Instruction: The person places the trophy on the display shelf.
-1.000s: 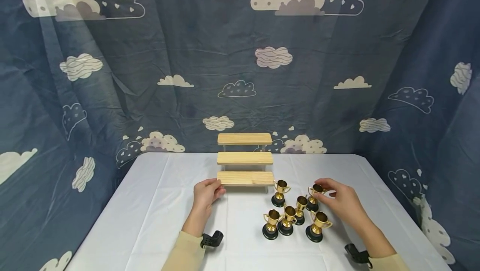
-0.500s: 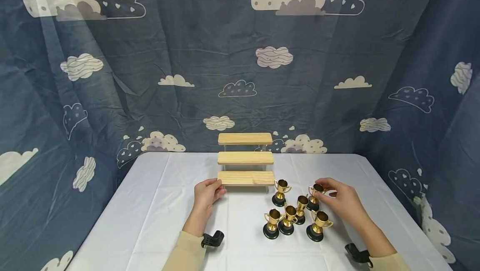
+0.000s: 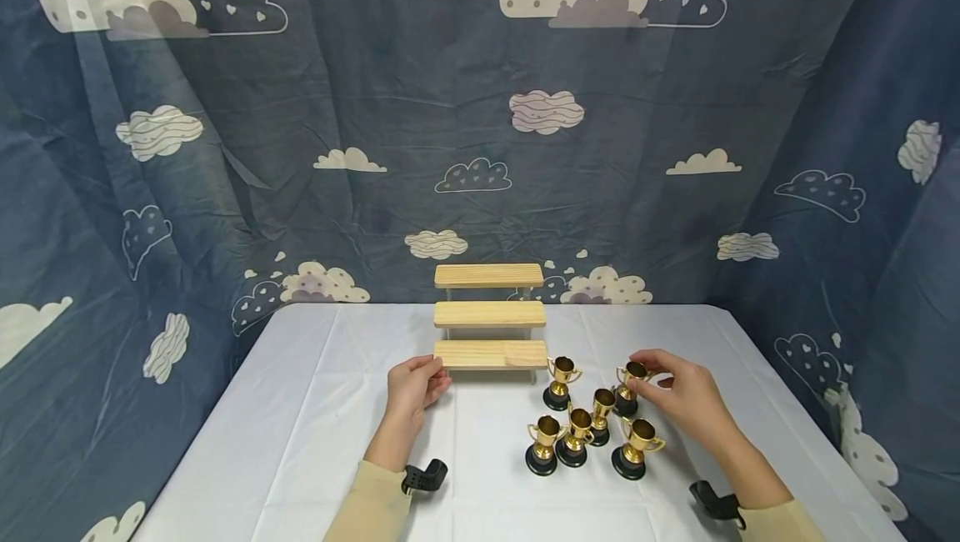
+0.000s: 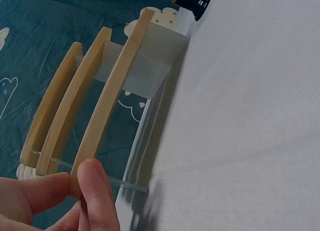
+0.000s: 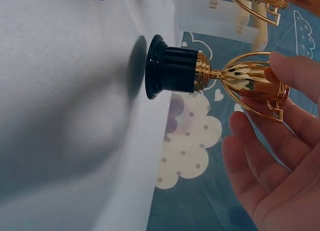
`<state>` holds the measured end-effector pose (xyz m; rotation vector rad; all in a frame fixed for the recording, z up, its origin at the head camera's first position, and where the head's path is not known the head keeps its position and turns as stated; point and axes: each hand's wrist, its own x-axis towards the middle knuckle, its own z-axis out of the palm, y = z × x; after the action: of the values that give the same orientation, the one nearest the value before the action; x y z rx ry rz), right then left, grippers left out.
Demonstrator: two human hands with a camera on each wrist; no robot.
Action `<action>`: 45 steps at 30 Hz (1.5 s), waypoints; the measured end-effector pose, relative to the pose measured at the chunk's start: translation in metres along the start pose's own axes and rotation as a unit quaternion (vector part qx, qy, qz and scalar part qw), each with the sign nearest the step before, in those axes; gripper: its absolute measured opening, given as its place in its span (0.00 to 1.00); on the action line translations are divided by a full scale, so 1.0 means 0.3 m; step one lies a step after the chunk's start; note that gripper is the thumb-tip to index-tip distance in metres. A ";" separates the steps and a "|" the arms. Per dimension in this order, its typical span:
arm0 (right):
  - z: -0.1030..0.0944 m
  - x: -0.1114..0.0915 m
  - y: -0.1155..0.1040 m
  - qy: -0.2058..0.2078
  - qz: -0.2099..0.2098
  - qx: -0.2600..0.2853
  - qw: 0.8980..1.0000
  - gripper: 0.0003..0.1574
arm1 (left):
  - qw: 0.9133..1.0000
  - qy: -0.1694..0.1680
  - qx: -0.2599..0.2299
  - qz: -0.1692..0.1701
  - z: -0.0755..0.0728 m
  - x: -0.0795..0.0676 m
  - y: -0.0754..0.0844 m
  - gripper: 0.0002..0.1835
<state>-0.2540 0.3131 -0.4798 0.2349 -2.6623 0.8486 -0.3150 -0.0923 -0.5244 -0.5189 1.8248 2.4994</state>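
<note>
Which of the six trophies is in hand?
The gold trophy cup at the back right of the group. The right hand pinches its bowl between thumb and finger; none of the others is touched.

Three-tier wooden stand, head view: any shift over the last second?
No. Against the wavy cloud print behind it, the three-tier wooden stand shows no visible shift either way; the left hand pinches its lowest shelf.

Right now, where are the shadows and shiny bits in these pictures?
Right wrist view: glints on the gold trophy and soft shadows on the white cloth; left wrist view: dim, with a dark shadow strip under the wooden shelf; head view: brighter than both, with a pale streak on the cloud curtain, upper left.
</note>
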 end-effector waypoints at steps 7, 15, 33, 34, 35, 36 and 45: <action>-0.017 0.006 -0.023 0.010 -0.009 -0.005 1.000 0.25 | 1.000 0.000 0.000 -0.005 -0.008 0.001 -0.001 0.13; -0.039 0.014 -0.043 0.024 -0.033 -0.007 0.999 0.25 | 1.000 0.002 -0.003 -0.021 -0.009 0.000 0.007 0.12; -0.117 0.044 -0.123 0.045 -0.077 -0.017 0.996 0.23 | 1.000 0.003 0.002 -0.029 -0.005 -0.008 0.014 0.12; -0.121 0.047 -0.127 0.045 -0.079 -0.016 0.996 0.23 | 1.000 0.003 0.002 -0.029 -0.004 -0.007 0.014 0.12; -0.125 0.050 -0.132 0.046 -0.079 -0.017 0.996 0.23 | 1.000 0.003 0.002 -0.029 -0.003 -0.007 0.014 0.12; -0.128 0.053 -0.136 0.045 -0.079 -0.019 0.996 0.24 | 1.000 0.003 0.002 -0.029 -0.003 -0.007 0.014 0.12; -0.144 0.091 -0.183 0.041 -0.084 -0.022 0.995 0.24 | 1.000 0.007 -0.005 -0.023 -0.005 -0.004 0.006 0.11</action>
<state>-0.2540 0.2927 -0.4076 0.3982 -2.5395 0.7286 -0.3137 -0.0940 -0.5229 -0.5722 1.7850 2.4821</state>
